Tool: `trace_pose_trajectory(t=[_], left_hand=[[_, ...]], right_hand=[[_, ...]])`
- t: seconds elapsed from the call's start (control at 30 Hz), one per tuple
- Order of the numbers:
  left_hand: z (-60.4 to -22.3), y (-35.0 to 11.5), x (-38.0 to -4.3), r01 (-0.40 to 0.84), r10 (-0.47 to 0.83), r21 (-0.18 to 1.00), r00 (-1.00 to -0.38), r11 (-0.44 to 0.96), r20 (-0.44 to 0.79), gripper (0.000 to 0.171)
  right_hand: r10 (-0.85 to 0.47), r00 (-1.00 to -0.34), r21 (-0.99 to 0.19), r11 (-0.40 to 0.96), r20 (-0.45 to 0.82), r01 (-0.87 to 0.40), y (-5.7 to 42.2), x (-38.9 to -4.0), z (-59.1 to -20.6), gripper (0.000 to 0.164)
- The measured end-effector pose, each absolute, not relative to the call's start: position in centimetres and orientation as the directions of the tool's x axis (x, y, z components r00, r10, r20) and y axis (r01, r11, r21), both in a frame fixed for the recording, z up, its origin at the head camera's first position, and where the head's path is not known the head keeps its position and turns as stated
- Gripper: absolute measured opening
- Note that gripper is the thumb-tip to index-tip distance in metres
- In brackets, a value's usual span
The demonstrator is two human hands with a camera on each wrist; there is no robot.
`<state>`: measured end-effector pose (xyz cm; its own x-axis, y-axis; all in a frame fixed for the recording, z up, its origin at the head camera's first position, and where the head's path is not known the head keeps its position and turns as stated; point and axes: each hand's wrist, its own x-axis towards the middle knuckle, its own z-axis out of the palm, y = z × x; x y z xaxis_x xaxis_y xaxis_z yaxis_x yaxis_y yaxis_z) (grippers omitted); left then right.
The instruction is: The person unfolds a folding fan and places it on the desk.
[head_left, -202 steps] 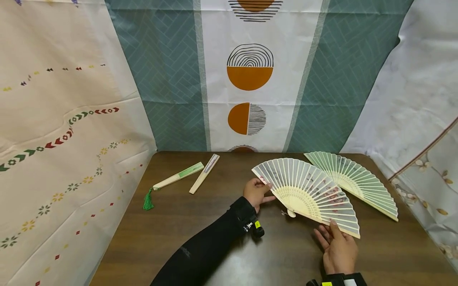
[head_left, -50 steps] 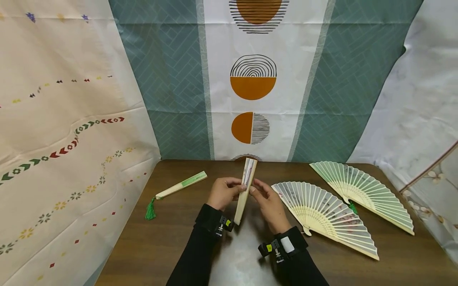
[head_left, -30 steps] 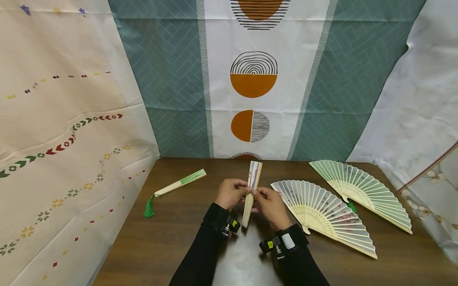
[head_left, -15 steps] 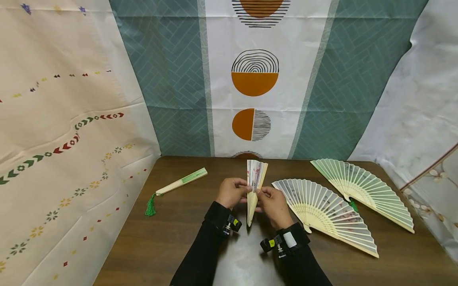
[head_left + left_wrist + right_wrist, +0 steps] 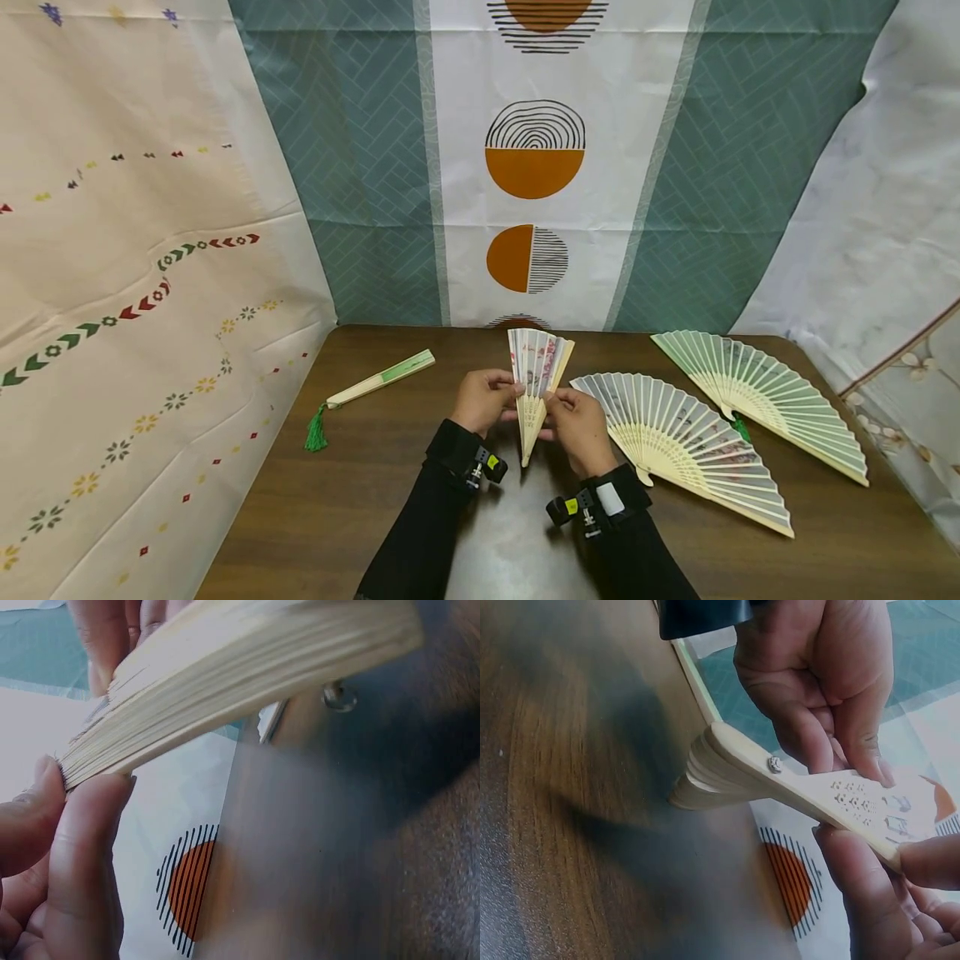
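Between both hands, above the middle of the table, a white folding fan (image 5: pixel 536 367) with a reddish floral print is partly spread. My left hand (image 5: pixel 483 402) pinches its left edge stick between thumb and fingers. On the other edge, my right hand (image 5: pixel 581 429) pinches the right stick. The left wrist view shows the stacked pale sticks (image 5: pixel 225 690) edge-on, fingertips at both sides. In the right wrist view, the fan's pierced ribs (image 5: pixel 855 801) and metal rivet (image 5: pixel 775 763) show, the pivot end pointing toward the table.
To the right lies a spread white fan (image 5: pixel 678 429), with a spread green fan (image 5: pixel 761 400) behind it. A folded green fan (image 5: pixel 382 377) with a green tassel (image 5: pixel 316 432) rests at left on the brown table (image 5: pixel 337 517). Patterned cloth (image 5: pixel 360 167) hangs behind.
Earlier both hands adjusted the white fan at right; then they took up the folded one from the left. Since then its sticks have parted and it has widened into a narrow wedge.
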<state>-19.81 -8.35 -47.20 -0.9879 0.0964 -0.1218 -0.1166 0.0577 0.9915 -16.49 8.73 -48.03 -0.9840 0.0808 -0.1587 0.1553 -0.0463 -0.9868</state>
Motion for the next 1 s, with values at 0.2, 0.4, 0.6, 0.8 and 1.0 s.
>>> trace_pose_trajectory(t=[0.2, 0.4, 0.6, 0.8, 1.0], left_hand=[[-47.25, -8.3, -19.95, -0.123, 0.094, 0.991, -0.987, 0.055, -0.128, 0.017], [-47.3, -8.36, -20.14, -0.119, 0.093, 0.992, -0.988, 0.04, -0.122, 0.018], [-47.38, -8.47, -20.24, -0.13, 0.084, 0.991, -0.988, -0.038, -0.127, 0.019], [-47.32, -8.52, -20.28, -0.142, 0.079, 0.985, -0.988, -0.101, -0.134, 0.021], [-47.43, -8.56, -20.39, -0.155, 0.077, 0.974, -0.986, -0.164, -0.145, 0.022]], right_hand=[[0.088, -0.984, -0.987, -0.06, -0.152, 0.147, 8.83, -16.54, -48.22, 0.031], [0.105, -0.985, -0.99, -0.062, -0.135, 0.129, 8.97, -16.46, -48.17, 0.033], [0.145, -0.979, -0.988, -0.079, -0.142, 0.132, 9.28, -16.54, -48.0, 0.032], [0.172, -0.973, -0.985, -0.104, -0.151, 0.134, 9.4, -16.58, -47.94, 0.033], [0.189, -0.968, -0.981, -0.131, -0.164, 0.14, 9.43, -16.69, -47.92, 0.034]])
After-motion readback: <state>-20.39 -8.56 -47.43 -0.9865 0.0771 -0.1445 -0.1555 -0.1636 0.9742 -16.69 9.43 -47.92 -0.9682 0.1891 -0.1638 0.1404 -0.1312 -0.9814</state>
